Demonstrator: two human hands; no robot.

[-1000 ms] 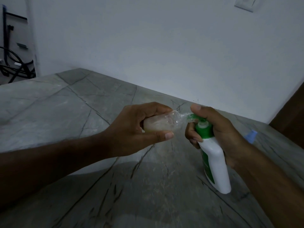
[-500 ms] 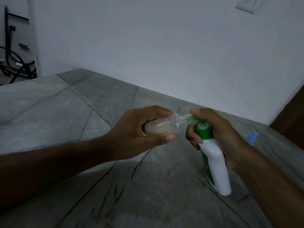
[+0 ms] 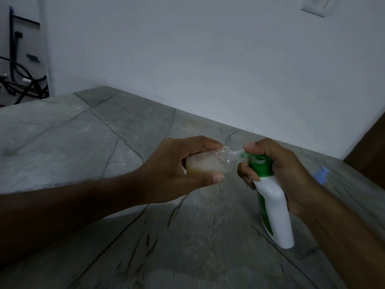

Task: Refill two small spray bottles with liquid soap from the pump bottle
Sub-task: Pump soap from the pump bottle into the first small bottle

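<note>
Two hands meet over the grey stone counter (image 3: 104,142). My left hand (image 3: 177,172) wraps a small clear spray bottle (image 3: 210,163), tipped sideways, its mouth at the green nozzle. Just right, my right hand (image 3: 287,174) grips the white pump bottle (image 3: 275,211), thumb atop its pump. Beyond its wrist lies a blue cap (image 3: 321,174).

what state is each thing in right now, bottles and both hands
small clear bottle: uncapped, lying sideways in the air, partly filled with pale yellowish soap, mouth at the pump nozzle
pump bottle: tilted, base on the grey counter, green pump head under the thumb
left hand: fingers wrapped round the small clear bottle
right hand: grips the pump bottle neck
blue cap-like object: lies on the counter, partly hidden
</note>
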